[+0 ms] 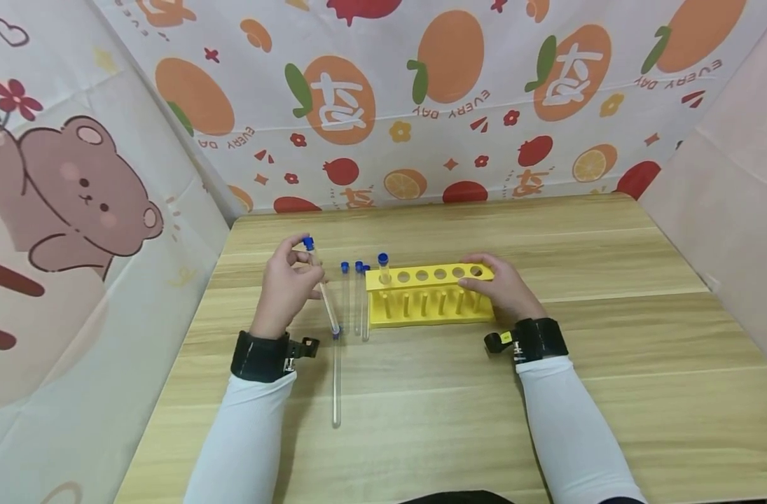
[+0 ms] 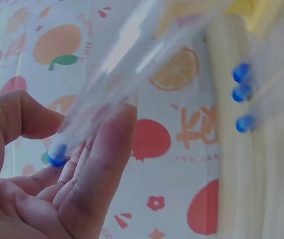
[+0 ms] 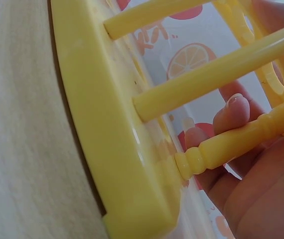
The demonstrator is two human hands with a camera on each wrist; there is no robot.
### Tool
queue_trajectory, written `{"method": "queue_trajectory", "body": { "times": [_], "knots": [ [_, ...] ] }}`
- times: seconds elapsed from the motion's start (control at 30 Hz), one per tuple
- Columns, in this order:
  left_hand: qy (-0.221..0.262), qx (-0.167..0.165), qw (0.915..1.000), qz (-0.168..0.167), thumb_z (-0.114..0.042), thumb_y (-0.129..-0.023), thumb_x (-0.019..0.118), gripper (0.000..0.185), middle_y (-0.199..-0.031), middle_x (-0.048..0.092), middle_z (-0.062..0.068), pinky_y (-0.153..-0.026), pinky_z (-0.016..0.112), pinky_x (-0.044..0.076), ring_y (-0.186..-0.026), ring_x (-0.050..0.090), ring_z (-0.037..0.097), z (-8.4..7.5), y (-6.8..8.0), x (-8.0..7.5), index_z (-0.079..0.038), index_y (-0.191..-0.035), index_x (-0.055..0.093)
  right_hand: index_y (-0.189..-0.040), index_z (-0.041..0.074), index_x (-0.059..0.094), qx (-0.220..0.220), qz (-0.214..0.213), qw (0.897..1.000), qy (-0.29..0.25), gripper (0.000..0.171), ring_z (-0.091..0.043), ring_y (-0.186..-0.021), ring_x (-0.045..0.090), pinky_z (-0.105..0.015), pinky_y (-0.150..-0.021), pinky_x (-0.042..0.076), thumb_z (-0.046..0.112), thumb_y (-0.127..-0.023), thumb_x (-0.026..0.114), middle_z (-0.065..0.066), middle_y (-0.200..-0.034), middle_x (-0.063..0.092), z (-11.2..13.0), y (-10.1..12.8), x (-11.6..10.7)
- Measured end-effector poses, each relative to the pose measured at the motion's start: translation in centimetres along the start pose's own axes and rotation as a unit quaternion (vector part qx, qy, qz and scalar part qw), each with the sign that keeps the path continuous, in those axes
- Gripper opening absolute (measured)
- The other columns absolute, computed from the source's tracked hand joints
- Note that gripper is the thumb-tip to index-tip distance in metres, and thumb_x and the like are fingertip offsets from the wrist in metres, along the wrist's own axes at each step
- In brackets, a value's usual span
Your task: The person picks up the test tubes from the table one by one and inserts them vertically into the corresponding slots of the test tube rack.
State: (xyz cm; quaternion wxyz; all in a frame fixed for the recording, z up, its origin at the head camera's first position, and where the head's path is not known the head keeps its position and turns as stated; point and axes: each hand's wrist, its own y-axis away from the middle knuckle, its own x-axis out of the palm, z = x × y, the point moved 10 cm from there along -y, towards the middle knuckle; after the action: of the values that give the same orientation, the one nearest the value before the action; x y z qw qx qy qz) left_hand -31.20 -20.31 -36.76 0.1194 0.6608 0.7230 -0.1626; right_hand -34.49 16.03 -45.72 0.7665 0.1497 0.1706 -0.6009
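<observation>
My left hand (image 1: 281, 290) pinches a clear test tube (image 1: 328, 304) near its blue cap, between thumb and fingers. The tube slants down to the right, its lower end overlapping the blue cap of another test tube (image 1: 337, 385) that lies on the table. In the left wrist view the held tube (image 2: 127, 55) crosses above the fingers. My right hand (image 1: 506, 287) grips the right end of a yellow test tube rack (image 1: 430, 320); the right wrist view shows fingers around its end post (image 3: 231, 147). One blue-capped tube (image 1: 383, 261) stands in the rack's leftmost hole.
Several blue-capped tubes, among them one test tube (image 1: 346, 297), lie side by side just left of the rack. The wooden table (image 1: 635, 294) meets a fruit-print cloth (image 1: 396, 133) at the back and a bear-print cloth (image 1: 188, 175) at the left.
</observation>
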Motion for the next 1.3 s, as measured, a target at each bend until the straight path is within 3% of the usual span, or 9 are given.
{"method": "queue_trajectory", "body": {
  "times": [0.2, 0.4, 0.67, 0.97, 1.1, 1.3],
  "knots": [
    [0.048, 0.023, 0.9980, -0.033, -0.004, -0.090, 0.060, 0.070, -0.110, 0.058, 0.010, -0.067, 0.030, 0.060, -0.091, 0.072, 0.026, -1.5, 0.1, 0.0, -0.020, -0.152, 0.032, -0.132, 0.026, 0.059, 0.005, 0.001, 1.000, -0.001, 0.060, -0.027, -0.138, 0.036, -0.056, -0.110, 0.033, 0.053, -0.081, 0.075, -0.003, -0.148, 0.046, -0.1, 0.1, 0.1],
    [0.097, 0.073, 0.9907, -0.061, -0.006, -0.093, 0.063, 0.049, -0.111, 0.061, 0.009, -0.071, 0.029, 0.060, -0.092, 0.071, 0.018, -2.9, 0.1, 0.1, -0.011, -0.139, 0.048, -0.129, 0.028, 0.060, 0.010, -0.003, 1.000, -0.002, 0.057, -0.027, -0.139, 0.035, -0.058, -0.113, 0.028, 0.053, -0.081, 0.076, -0.001, -0.145, 0.049, -0.3, -0.1, 0.1],
    [0.127, 0.118, 0.9823, -0.071, -0.005, -0.093, 0.064, 0.044, -0.111, 0.063, 0.017, -0.077, 0.025, 0.059, -0.097, 0.070, 0.019, -4.5, 0.1, 0.9, -0.007, -0.134, 0.049, -0.130, 0.027, 0.059, 0.008, 0.001, 1.000, -0.001, 0.058, -0.028, -0.141, 0.034, -0.059, -0.113, 0.027, 0.053, -0.081, 0.075, -0.002, -0.147, 0.047, -0.4, 0.0, 0.2],
    [0.125, 0.144, 0.9780, -0.084, -0.008, -0.093, 0.067, 0.040, -0.109, 0.065, 0.011, -0.078, 0.023, 0.058, -0.096, 0.070, 0.017, -4.9, 0.1, 1.5, -0.010, -0.130, 0.052, -0.130, 0.027, 0.059, 0.005, 0.001, 1.000, -0.004, 0.060, -0.027, -0.140, 0.035, -0.058, -0.113, 0.029, 0.055, -0.080, 0.075, -0.001, -0.146, 0.048, -0.3, -0.1, 0.1],
    [0.142, 0.169, 0.9720, -0.080, -0.008, -0.093, 0.066, 0.040, -0.108, 0.064, 0.012, -0.078, 0.025, 0.059, -0.097, 0.070, 0.017, -5.5, 0.2, 1.6, -0.012, -0.130, 0.052, -0.130, 0.028, 0.059, 0.007, -0.003, 1.000, -0.003, 0.060, -0.027, -0.140, 0.035, -0.058, -0.113, 0.029, 0.056, -0.080, 0.075, -0.001, -0.146, 0.048, -0.3, -0.1, -0.1],
    [0.148, 0.201, 0.9674, -0.043, -0.009, -0.095, 0.064, 0.041, -0.109, 0.063, 0.015, -0.080, 0.031, 0.059, -0.100, 0.071, 0.020, -6.3, 0.4, 2.7, -0.013, -0.134, 0.051, -0.131, 0.026, 0.059, 0.005, 0.002, 1.000, -0.002, 0.059, -0.028, -0.140, 0.036, -0.057, -0.112, 0.031, 0.053, -0.082, 0.075, -0.003, -0.147, 0.047, -0.1, 0.1, 0.1]
  ]
}}
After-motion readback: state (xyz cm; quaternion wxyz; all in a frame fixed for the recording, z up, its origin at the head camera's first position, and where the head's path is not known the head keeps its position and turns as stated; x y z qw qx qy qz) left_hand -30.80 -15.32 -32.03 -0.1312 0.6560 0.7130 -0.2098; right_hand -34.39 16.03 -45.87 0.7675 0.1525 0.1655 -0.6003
